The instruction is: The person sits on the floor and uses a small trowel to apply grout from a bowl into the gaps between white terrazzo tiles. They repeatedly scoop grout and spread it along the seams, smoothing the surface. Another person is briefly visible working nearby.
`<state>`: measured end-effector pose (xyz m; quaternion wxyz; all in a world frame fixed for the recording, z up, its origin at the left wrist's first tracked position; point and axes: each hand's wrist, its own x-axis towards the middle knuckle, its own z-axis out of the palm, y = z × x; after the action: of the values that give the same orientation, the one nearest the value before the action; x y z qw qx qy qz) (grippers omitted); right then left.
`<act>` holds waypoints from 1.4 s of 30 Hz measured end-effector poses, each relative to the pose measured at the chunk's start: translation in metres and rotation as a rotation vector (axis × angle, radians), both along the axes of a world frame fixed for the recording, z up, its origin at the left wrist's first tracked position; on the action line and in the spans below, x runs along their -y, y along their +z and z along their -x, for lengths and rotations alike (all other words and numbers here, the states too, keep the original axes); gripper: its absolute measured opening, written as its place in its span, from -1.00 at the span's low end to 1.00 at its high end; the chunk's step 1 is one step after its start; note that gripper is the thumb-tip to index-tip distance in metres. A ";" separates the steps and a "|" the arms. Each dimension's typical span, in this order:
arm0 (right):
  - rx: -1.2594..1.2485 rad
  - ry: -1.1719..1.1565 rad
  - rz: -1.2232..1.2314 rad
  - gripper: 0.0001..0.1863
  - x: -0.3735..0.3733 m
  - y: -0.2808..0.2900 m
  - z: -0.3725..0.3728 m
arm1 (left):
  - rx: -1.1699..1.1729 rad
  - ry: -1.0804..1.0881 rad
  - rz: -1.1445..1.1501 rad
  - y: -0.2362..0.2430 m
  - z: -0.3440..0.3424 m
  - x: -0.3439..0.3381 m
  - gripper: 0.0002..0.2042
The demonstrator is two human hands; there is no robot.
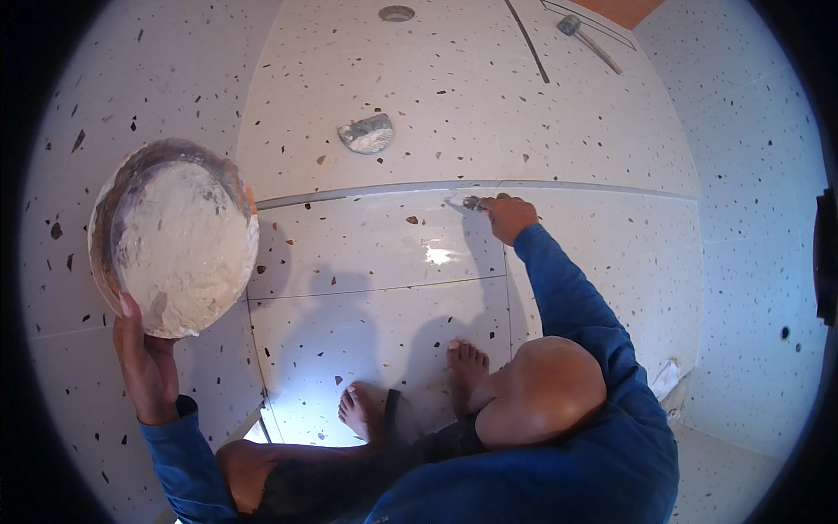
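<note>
My left hand [144, 367] grips the lower rim of a round shallow pan [175, 240] of creamy white paste, tilted up beside the left wall. My right hand [511, 214] is closed on a small putty knife [472, 203], whose blade is on the speckled white tiles just below a long grey strip [349, 190] running across them. A pale smear shows around the blade. Farther up lies a grey half-round piece [365, 134] coated with white material.
A rubber mallet [589, 44], a dark thin bar [526, 42] and a round drain opening [396, 13] are at the top. Speckled tiled walls [759, 175] rise on both sides. My bare feet [467, 367] are on the tiles, with a pale crumpled item [665, 380] at the right.
</note>
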<state>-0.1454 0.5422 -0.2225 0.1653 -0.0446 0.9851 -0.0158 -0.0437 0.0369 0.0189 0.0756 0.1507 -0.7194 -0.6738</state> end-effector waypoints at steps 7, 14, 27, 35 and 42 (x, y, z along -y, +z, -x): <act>-0.047 -0.101 -0.014 -0.70 -0.070 0.001 -0.011 | -0.004 -0.023 -0.015 0.000 0.002 -0.009 -0.31; -0.109 -0.138 0.161 -0.76 -0.032 0.015 -0.042 | 0.000 -0.013 -0.016 0.010 0.000 -0.013 -0.36; -0.184 -0.051 0.451 -0.67 0.119 -0.021 -0.034 | -0.013 0.035 -0.047 0.013 -0.007 -0.006 -0.40; -0.121 -0.048 0.819 -0.62 0.113 -0.025 -0.035 | 0.007 -0.048 -0.049 0.005 -0.010 -0.002 -0.43; 0.412 -0.060 1.199 -0.64 0.116 0.152 -0.016 | 0.152 -0.128 0.032 -0.019 0.004 -0.003 -0.40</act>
<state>-0.1289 0.4264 -0.0705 0.2971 -0.0977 0.7539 -0.5777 -0.0481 0.0403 0.0000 -0.0200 0.1540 -0.7419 -0.6522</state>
